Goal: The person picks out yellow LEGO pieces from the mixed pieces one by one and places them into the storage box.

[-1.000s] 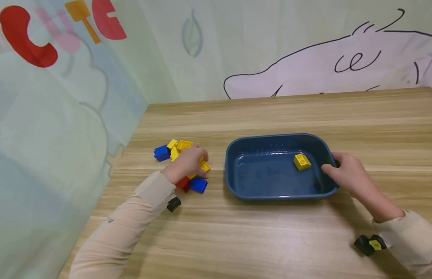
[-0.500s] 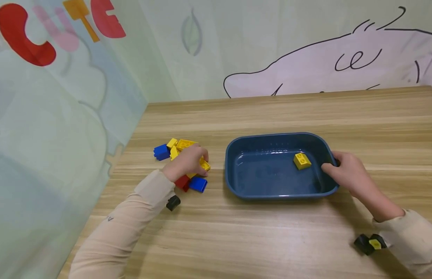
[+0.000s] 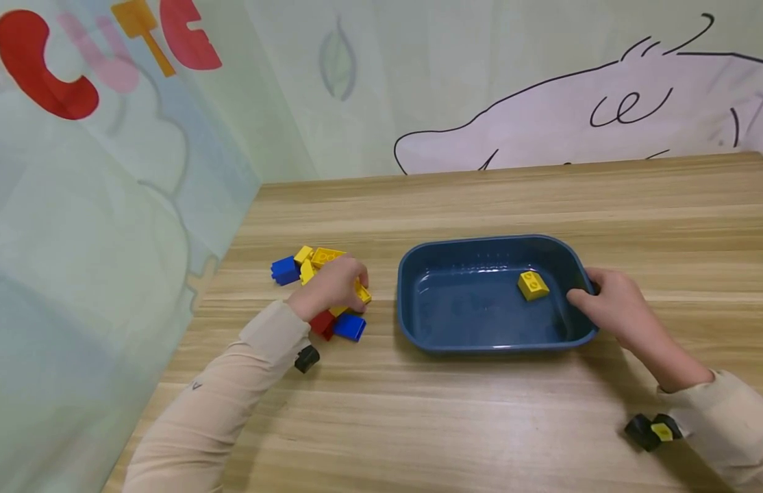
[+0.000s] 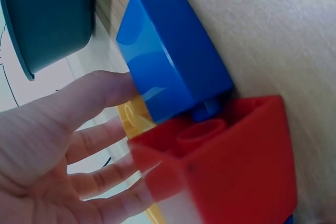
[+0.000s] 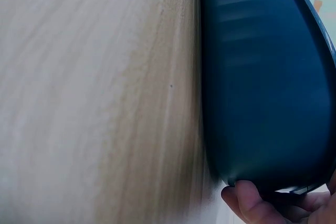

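Observation:
My left hand [image 3: 332, 282] reaches down over a small pile of toy building bricks, thumb and fingers around a yellow brick [image 3: 362, 293] mostly hidden by the hand. In the left wrist view, a blue brick [image 4: 173, 51] and a red brick [image 4: 241, 166] lie close in front of the fingers, with a bit of yellow brick [image 4: 134, 116] behind them. My right hand [image 3: 616, 305] grips the right end of a dark blue rectangular tub [image 3: 461, 308], thumb over the rim. A single yellow sloped brick [image 3: 533, 285] lies inside it. From the right wrist, fingertips [image 5: 249, 200] press under the tub's end.
Several other bricks sit beside the left hand, among them a blue brick [image 3: 285, 270] and a yellow brick [image 3: 326, 257]. All rests on a wood-grain table [image 3: 418, 424]. A printed wall covering [image 3: 369, 116] borders it behind and on the left.

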### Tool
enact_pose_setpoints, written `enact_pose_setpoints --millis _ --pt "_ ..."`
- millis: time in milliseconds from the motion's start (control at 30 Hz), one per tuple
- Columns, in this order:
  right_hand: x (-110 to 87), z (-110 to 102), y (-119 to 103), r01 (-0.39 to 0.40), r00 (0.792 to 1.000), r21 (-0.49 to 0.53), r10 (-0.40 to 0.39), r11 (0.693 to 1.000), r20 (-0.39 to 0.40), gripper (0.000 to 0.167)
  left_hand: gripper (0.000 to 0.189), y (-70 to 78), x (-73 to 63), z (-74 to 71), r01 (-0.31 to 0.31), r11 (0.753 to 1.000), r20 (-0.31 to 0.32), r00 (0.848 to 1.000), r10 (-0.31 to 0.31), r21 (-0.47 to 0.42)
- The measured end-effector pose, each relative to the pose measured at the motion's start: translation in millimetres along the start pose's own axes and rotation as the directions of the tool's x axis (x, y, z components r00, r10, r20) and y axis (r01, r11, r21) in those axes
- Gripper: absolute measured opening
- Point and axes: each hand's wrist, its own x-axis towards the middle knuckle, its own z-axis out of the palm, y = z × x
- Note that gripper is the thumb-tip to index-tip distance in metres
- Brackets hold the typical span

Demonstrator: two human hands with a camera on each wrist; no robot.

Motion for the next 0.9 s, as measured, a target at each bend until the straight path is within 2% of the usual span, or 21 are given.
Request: enact_pose_setpoints --millis 400,633,900 --pt "-1.1 -1 -2 0.001 1.000 0.005 -0.001 1.000 -0.003 0.045 0.026 2.6 -2.3 -7.8 -0.040 0.999 -0.001 0.999 0.040 -0.005" --pt "-1.1 -1 -2 -0.007 1.000 -0.007 0.007 1.000 -0.001 0.045 0.030 8.4 -2.7 -13.8 0.021 0.999 0.037 0.999 -0.020 -0.036" --pt "-1.3 -1 -2 -0.001 1.000 -0.001 0.001 1.000 -0.001 0.042 0.034 11.7 -2.1 -17.2 0.030 1.000 0.050 0.998 -0.030 -0.002"
